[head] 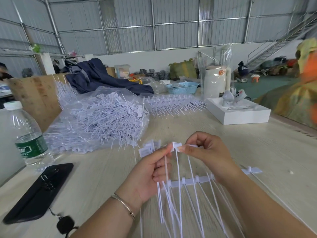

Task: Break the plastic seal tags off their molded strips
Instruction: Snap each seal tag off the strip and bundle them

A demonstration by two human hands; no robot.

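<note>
A white molded strip (192,181) of plastic seal tags hangs between my hands above the pale table, its thin tails trailing down toward me. My left hand (151,170) pinches a bunch of loose tags (147,149) and tails, its thumb pressed to a white tag head (176,145). My right hand (205,152) grips that same tag head from the other side with thumb and forefinger. One more tag (252,170) lies on the table right of my wrist.
A clear bag heaped with separated tags (99,121) lies ahead left, with unbroken strips (173,104) behind it. A water bottle (25,133) and black phone (41,191) sit left. A white box (238,112) stands ahead right. A cardboard box (36,97) is far left.
</note>
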